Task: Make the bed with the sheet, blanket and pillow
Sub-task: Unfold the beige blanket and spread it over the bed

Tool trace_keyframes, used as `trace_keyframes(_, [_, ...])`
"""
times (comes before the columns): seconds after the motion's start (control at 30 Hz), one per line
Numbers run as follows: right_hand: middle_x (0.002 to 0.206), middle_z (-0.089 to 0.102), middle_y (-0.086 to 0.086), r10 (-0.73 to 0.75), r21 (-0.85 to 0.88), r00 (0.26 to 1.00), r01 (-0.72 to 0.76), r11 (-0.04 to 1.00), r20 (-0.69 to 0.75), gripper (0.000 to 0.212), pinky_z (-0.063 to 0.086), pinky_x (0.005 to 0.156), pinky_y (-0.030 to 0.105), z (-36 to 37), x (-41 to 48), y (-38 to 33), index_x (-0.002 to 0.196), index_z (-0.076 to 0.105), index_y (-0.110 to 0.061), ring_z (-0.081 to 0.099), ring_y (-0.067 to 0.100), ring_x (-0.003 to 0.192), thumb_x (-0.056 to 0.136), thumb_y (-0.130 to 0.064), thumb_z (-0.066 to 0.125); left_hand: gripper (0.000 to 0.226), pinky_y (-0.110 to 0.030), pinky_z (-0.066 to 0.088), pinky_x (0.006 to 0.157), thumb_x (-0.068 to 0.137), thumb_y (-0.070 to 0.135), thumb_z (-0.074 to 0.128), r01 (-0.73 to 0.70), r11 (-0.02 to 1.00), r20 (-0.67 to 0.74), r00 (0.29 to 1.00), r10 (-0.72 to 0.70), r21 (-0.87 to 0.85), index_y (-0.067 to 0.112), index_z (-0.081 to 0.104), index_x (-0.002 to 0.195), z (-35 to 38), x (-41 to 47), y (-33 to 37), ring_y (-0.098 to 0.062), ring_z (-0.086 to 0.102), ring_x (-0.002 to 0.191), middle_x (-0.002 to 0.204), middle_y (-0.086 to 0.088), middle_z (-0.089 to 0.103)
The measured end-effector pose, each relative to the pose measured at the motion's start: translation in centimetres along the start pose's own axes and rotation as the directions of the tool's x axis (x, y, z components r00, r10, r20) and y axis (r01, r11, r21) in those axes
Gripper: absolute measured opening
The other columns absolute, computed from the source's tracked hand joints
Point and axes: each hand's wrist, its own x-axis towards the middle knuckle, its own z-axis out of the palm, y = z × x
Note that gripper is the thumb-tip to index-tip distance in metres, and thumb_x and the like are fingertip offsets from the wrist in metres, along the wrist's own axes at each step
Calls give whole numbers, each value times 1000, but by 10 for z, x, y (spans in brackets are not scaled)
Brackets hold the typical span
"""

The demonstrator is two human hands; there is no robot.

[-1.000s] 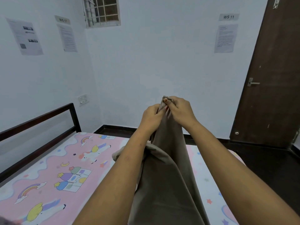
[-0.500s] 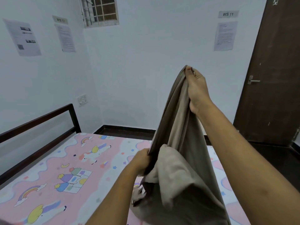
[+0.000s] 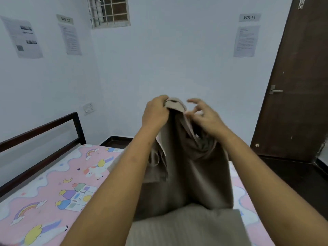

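here the brown cloth [image 3: 188,167] hangs from the left hand [image 3: 156,112], right hand [image 3: 204,116] beside.

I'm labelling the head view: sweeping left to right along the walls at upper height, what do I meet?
Paper with photos → WS 11 sign and sheet on the left wall → barred window → WS 11 sign and sheet → brown door.
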Motion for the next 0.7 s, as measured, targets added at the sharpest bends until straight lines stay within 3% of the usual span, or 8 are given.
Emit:
trace_keyframes(0.07, [99,55,-18,-29,-35,983,36,999,180,65,41,72,4,16,-9,-9,133,44,-28,53,-10,84,77,-38,75,25,-32,44,66,80,5,41,-68,991,3,998,68,114,16,62,87,-2,11,19,-23,56,83,89,-3,64])
trace_keyframes(0.1, [103,56,-18,-20,-90,980,39,995,196,68,43,76,10,19,-10,-7,132,45,-28,53,-7,89,74,-39,78,29,-31,42,66,79,3,41,-84,984,4,996,84,158,18,64,90,-3,15,23,-23,56,85,92,-2,64])
trace_keyframes(0.17, [105,64,-4,14,-226,992,15,974,123,42,48,80,27,16,-4,1,118,56,-22,59,13,95,79,-24,71,33,-29,40,66,77,1,41,-113,970,24,994,111,217,18,64,94,-6,19,25,-22,56,86,93,-1,63])
trace_keyframes(0.23, [97,68,7,48,-329,998,-34,944,35,19,47,77,35,5,4,10,95,63,-16,61,27,95,81,-6,54,26,-28,38,66,76,4,47,-154,955,98,986,133,255,19,62,91,-13,19,18,-22,56,87,88,2,58])
trace_keyframes(0.37, [80,60,5,45,-349,990,-89,933,-132,17,44,72,37,-15,12,12,72,53,-18,56,30,83,76,-9,40,20,-28,37,70,77,21,60,-186,835,290,956,33,518,23,60,97,-18,7,-14,-24,56,96,102,-1,61])
trace_keyframes(0.47, [82,58,4,44,-297,965,-123,947,-259,20,42,72,36,-24,18,5,72,51,-19,51,28,80,79,-5,39,27,-30,40,72,79,11,50,31,836,219,959,-179,547,20,61,103,-20,-8,-43,-30,56,100,110,-8,60])
trace_keyframes(0.57, [74,55,2,101,-280,955,-181,943,-277,19,36,62,33,-24,19,9,65,48,-16,51,30,79,81,-7,40,28,-33,40,76,84,11,43,228,861,71,954,-290,454,16,63,102,-32,-15,-62,-37,55,101,109,-15,61])
trace_keyframes(0.7, [70,58,2,215,-265,966,-248,932,-146,35,37,59,32,-7,9,18,62,53,-14,56,27,76,90,-34,52,31,-32,40,77,87,9,34,438,896,38,899,-436,-72,14,64,95,-36,-11,-61,-31,53,97,109,-11,63])
